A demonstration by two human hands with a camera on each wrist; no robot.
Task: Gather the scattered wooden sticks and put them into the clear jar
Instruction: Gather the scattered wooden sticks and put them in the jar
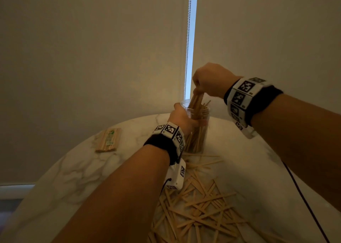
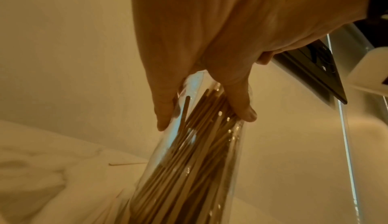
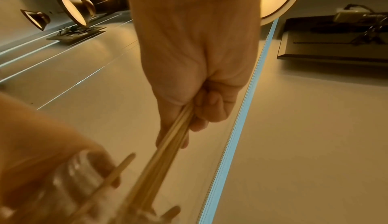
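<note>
A clear jar stands upright at the far middle of the round marble table, packed with many wooden sticks. My left hand grips the jar near its neck; in the left wrist view the fingers wrap the clear wall. Above the mouth, my right hand pinches a bundle of sticks whose lower ends are inside the jar. The right wrist view shows that bundle running down from my curled fingers toward the blurred jar mouth. Several loose sticks lie scattered on the near table.
A wrapped pack of sticks lies at the table's far left. A dark cable trails over the right side. Behind the table hang closed blinds with a bead chain beside a bright slit.
</note>
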